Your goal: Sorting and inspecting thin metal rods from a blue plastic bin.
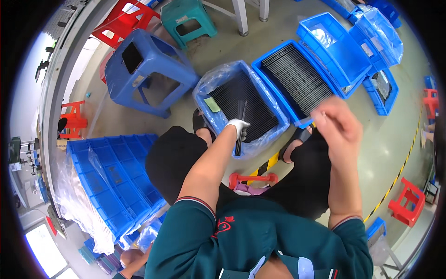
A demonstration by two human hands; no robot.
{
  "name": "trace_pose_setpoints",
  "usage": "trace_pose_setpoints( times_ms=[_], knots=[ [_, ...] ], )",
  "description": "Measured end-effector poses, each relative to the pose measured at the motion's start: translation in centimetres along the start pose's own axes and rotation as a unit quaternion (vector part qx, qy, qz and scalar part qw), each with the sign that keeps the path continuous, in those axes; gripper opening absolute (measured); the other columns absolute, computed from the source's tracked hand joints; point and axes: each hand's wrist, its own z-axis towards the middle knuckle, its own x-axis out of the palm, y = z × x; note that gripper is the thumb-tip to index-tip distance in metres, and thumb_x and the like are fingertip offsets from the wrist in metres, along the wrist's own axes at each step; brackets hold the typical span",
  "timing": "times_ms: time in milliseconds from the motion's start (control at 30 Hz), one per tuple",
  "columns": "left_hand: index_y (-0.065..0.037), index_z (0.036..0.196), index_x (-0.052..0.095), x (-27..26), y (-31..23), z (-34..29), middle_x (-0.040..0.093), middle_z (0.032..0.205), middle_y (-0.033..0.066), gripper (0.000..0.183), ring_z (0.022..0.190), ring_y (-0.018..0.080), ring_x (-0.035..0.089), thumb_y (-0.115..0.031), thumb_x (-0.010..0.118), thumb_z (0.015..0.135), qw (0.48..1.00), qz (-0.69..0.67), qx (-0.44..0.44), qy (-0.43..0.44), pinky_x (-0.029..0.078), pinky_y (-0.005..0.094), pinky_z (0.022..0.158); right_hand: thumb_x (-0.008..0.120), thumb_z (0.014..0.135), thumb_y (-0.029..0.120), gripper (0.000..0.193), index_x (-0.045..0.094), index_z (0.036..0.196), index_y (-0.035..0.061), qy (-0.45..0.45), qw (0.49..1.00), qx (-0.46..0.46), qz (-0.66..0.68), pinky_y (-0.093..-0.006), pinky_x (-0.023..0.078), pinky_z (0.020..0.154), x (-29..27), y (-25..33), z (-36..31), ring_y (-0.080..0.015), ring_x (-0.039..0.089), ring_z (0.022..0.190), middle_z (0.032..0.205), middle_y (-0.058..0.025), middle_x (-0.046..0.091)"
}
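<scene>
My left hand (239, 127), in a white glove, is closed around a few thin black strips (238, 148). It is above a blue bin lined with clear plastic (203, 93), where many more thin black strips (255, 107) lie side by side. A pale green paper slip (212, 104) rests on the left side of that bin. My bare right hand (341, 122) is raised near the front corner of a second blue bin (261, 70), which also holds rows of black strips (297, 76). Its fingers are curled and smeared by motion, so whatever they hold, if anything, cannot be made out.
Blue stool (148, 63) stands left of the bins, a green stool (188, 18) behind it. Stacked blue crates (337, 46) fill the far right. More blue crates (114, 181) are beside my left leg. Below sits a small red stool (253, 178).
</scene>
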Motion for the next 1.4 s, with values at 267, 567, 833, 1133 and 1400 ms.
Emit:
trace_pose_setpoints(
  times_ms=[267,567,833,1133,1400],
  knots=[
    [-0.005,0.108,0.068,-3.4,-5.7,7.9,0.061,0.118,0.0206,0.04,0.114,0.0389,0.056,-0.033,0.057,0.081,0.879,0.38,0.126,-0.259,0.047,0.0443,0.093,0.065,0.074,0.001,0.008,0.061,0.081,-0.0008,-0.029,0.996,0.023,-0.077,-0.0293,0.04,0.064,-0.4,-2.0,-2.0,-0.0196,0.052,0.07,0.077,-0.0087,0.055],
    [-0.012,0.11,0.069,0.3,-13.5,7.0,0.066,0.116,0.0103,0.028,0.11,0.0264,0.063,-0.016,0.059,0.084,0.81,0.471,0.084,-0.338,0.053,0.0361,0.084,0.066,0.071,0.011,0.013,0.06,0.077,0.0006,-0.069,0.991,0.027,-0.114,-0.0321,0.036,0.056,-2.2,-3.6,-1.3,-0.02,0.047,0.062,0.071,-0.0088,0.051],
    [-0.012,0.108,0.066,0.7,-13.7,10.0,0.067,0.111,0.0129,0.025,0.107,0.0279,0.063,-0.018,0.053,0.087,0.758,0.54,0.135,-0.34,0.05,0.0405,0.085,0.068,0.072,0.014,0.013,0.061,0.076,0.0038,-0.016,0.994,0.045,-0.096,-0.0306,0.037,0.056,-2.5,-4.5,-0.1,-0.0178,0.048,0.06,0.072,-0.0076,0.052],
    [-0.014,0.097,0.061,0.2,-11.5,12.8,0.063,0.093,0.0061,0.016,0.091,0.0243,0.062,-0.018,0.049,0.088,0.633,0.558,0.245,-0.477,0.05,0.0408,0.074,0.068,0.074,0.017,0.014,0.06,0.074,0.0055,-0.007,0.991,0.083,-0.1,-0.0297,0.037,0.055,-1.8,-4.8,0.0,-0.0171,0.048,0.061,0.072,-0.0066,0.051],
    [-0.014,0.107,0.058,0.7,-9.3,11.9,0.059,0.101,0.0086,0.022,0.095,0.0254,0.058,-0.014,0.05,0.087,0.647,0.543,0.272,-0.461,0.048,0.0402,0.077,0.067,0.074,0.017,0.013,0.06,0.075,0.0053,0.004,0.993,0.08,-0.092,-0.029,0.036,0.055,-1.6,-5.2,-0.2,-0.0169,0.048,0.061,0.072,-0.0068,0.051]
  ],
)
